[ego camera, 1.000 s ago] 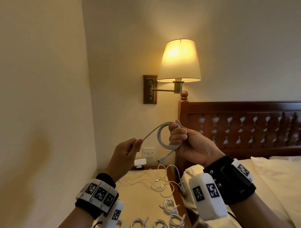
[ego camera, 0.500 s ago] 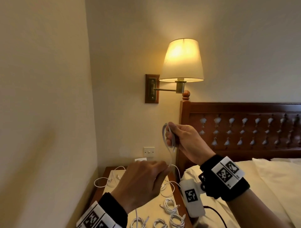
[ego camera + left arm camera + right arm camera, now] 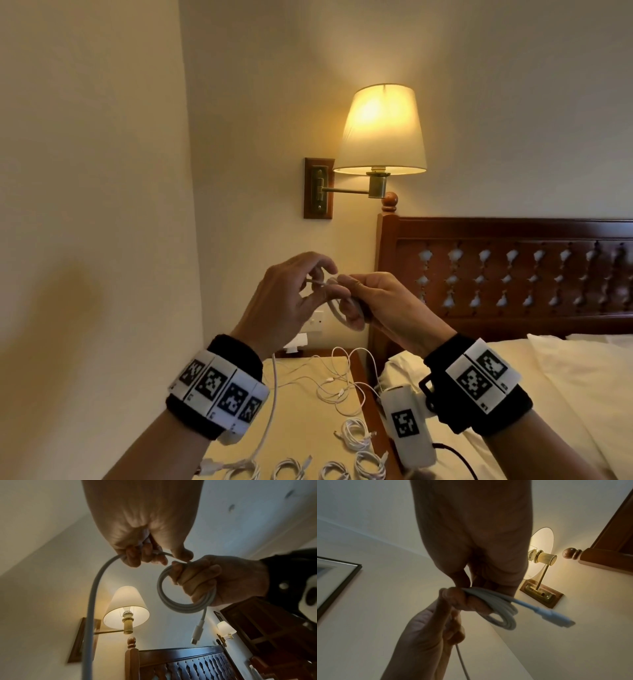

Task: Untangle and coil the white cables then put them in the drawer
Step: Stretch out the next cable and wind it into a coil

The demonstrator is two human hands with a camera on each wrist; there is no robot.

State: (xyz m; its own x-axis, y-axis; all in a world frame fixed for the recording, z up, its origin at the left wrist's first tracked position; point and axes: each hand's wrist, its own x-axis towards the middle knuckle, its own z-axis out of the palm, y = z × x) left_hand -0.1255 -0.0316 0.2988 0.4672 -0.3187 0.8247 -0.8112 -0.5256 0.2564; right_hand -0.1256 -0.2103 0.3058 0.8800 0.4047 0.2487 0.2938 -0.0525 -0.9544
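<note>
**A:** so what's hard to see here? Near stuff first.

**B:** Bottom edge of the head view cuts off a row of coiled cables [image 3: 356, 442] on the tabletop [image 3: 301, 428], only the tops of a few loops show. The wrist bands cover part of the tabletop too. Further back there's a loose tangle [image 3: 337, 383] of thin white cable, can't tell how many are in it. No drawer visible in any view.

**A:** and the hands?

**B:** Both are up in the air above the tabletop, touching each other. Right hand [image 3: 387, 308] has its grip curled round a small cable coil [image 3: 180, 601]; a plug end [image 3: 197, 630] dangles free below it. Left hand [image 3: 291, 301] pinches the loose run of the same cable [image 3: 92, 601], which drops down past the wrist toward the tabletop. From the head view the coil is mostly hidden behind fingers.

**A:** room to move?

**B:** Wall tight on the left, bed [image 3: 548, 394] just right of the tabletop, headboard [image 3: 513, 274] and lit wall lamp [image 3: 380, 130] behind the hands.
</note>
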